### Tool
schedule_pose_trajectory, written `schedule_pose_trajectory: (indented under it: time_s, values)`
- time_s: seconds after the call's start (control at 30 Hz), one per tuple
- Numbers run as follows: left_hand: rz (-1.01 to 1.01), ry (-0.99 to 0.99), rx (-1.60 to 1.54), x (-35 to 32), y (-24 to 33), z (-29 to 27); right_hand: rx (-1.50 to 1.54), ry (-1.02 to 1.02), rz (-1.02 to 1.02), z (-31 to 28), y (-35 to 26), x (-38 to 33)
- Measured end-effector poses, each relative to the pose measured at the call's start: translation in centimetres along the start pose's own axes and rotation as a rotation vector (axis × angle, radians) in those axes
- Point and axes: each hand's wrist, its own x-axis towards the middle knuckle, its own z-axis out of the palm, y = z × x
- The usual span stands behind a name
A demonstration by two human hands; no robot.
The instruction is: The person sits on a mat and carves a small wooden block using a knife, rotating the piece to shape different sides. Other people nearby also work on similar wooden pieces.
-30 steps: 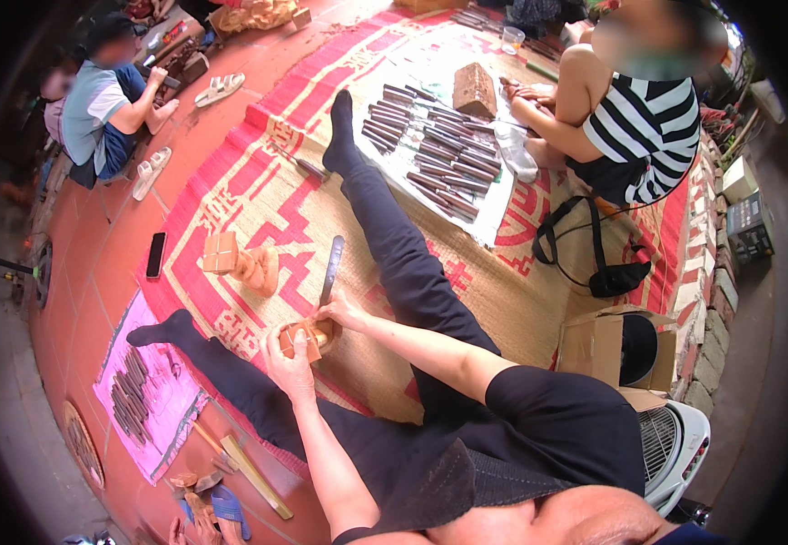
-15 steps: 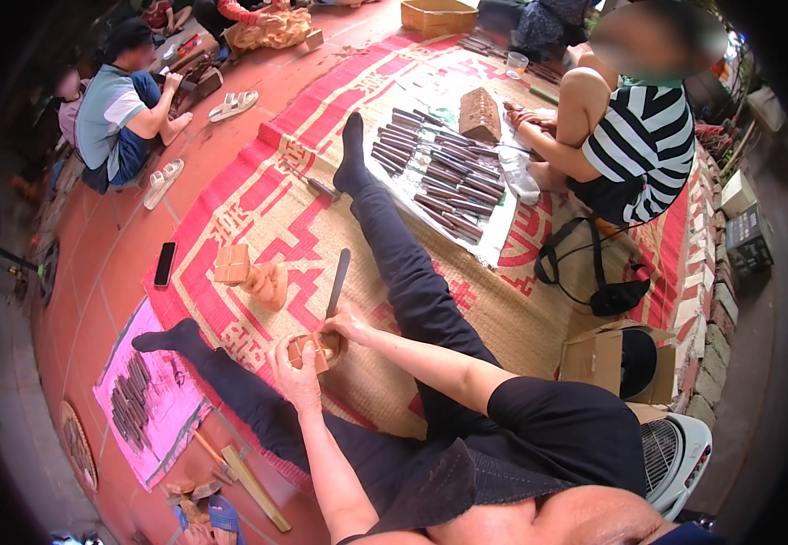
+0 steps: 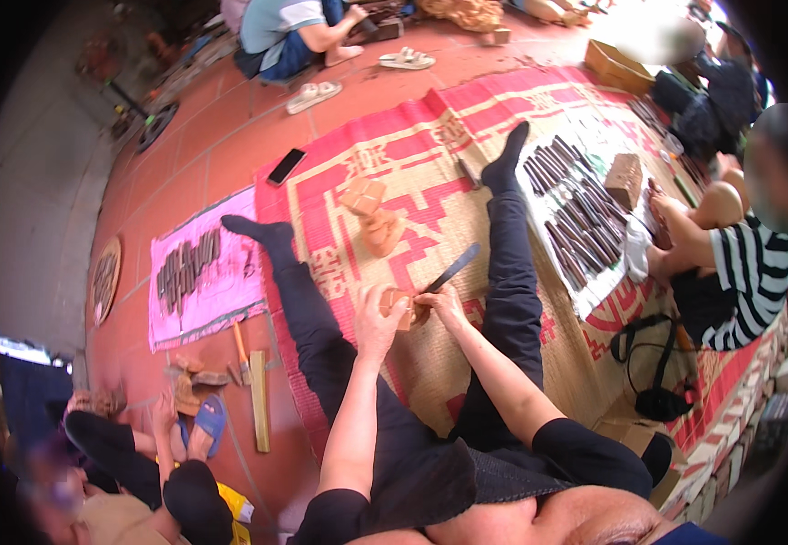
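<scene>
Between my legs, my left hand (image 3: 374,329) is closed round a small carved wooden block (image 3: 399,305), light brown with a squared top. My right hand (image 3: 443,307) presses against the block's right side with closed fingers. It grips a long, flat, dark tool with a rounded end, which looks like a file (image 3: 459,263) and points away to the upper right. The tool's near end is hidden in my fingers. Beyond my hands, a second carved wooden piece (image 3: 381,231) with a square block top (image 3: 362,195) lies on the patterned mat (image 3: 430,218).
A white cloth with rows of dark-handled carving tools (image 3: 585,218) lies right of my right foot, beside a brown block (image 3: 624,180). A pink cloth (image 3: 231,300) on the left bears more tools. A phone (image 3: 286,167) rests at the mat's edge. People sit nearby on several sides.
The view has swung left, so the scene sits farther right and a person at lower left shows more. Both hands keep hold; the file now slants more to the right.
</scene>
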Motion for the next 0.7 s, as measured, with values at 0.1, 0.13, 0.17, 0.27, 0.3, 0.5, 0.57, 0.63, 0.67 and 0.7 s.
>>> schedule_pose_trajectory:
  time_s: [0.1, 0.13, 0.17, 0.27, 0.3, 0.5, 0.57, 0.63, 0.67, 0.7]
  values:
    - [-0.037, -0.014, 0.002, -0.1, 0.3, 0.3, 0.107, 0.109, -0.003, -0.8, 0.4, 0.3]
    - [-0.035, -0.009, 0.011, -0.2, 0.3, 0.3, 0.108, 0.091, 0.031, -0.8, 0.3, 0.2]
    - [-0.032, -0.005, 0.02, -0.2, 0.3, 0.3, 0.131, 0.065, 0.041, -0.6, 0.2, -0.1]
    - [-0.021, -0.001, 0.026, -0.1, 0.3, 0.4, 0.07, 0.01, 0.006, -0.6, 0.1, -0.3]
    - [-0.018, 0.004, 0.027, -0.1, 0.4, 0.4, 0.028, -0.008, -0.016, -0.8, 0.3, -0.1]
    - [-0.022, 0.04, -0.018, -0.7, -0.8, -0.3, 0.203, 0.03, 0.023, 0.3, -1.1, -0.9]
    - [-0.017, 0.02, -0.031, -0.5, -1.1, 0.5, 0.098, 0.0, -0.011, -0.5, -0.3, -0.8]
    - [-0.023, -0.007, -0.01, -0.4, -0.5, 0.3, 0.033, -0.016, -0.019, -1.1, 0.8, 0.0]
    - [-0.045, -0.006, -0.026, -0.6, -0.7, 0.2, 0.008, -0.017, 0.012, -1.3, 0.5, -0.3]
    - [-0.059, -0.006, -0.034, -0.7, -0.8, 0.3, 0.031, -0.011, 0.003, -1.5, 0.5, -0.2]
